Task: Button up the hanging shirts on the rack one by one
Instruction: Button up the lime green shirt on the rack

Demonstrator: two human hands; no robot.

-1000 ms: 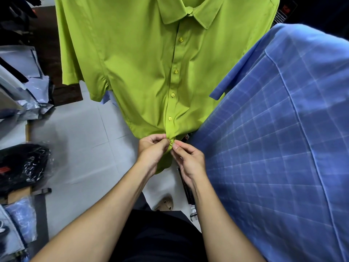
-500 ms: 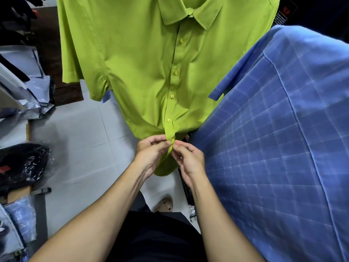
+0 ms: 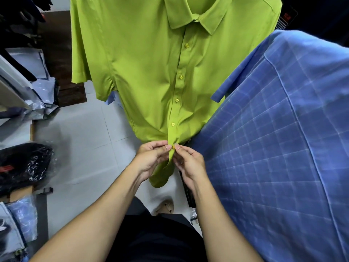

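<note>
Head view: green shirt point(image 3: 151, 72) hangs centre, placket buttoned from collar down to near the hem, blue shirt point(image 3: 283, 148) just beside it on the right. Left hand point(image 3: 151, 159) and right hand point(image 3: 190, 163) both pinch the placket at the lowest button point(image 3: 173, 147), fingertips nearly touching.

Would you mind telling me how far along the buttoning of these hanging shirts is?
Done: the green shirt looks closed from collar down its placket, four buttons showing. In hand: the left hand and right hand pinch the bottom button at the hem. Left: finishing that button; the blue checked shirt shows no front, so its state is unclear.
</note>
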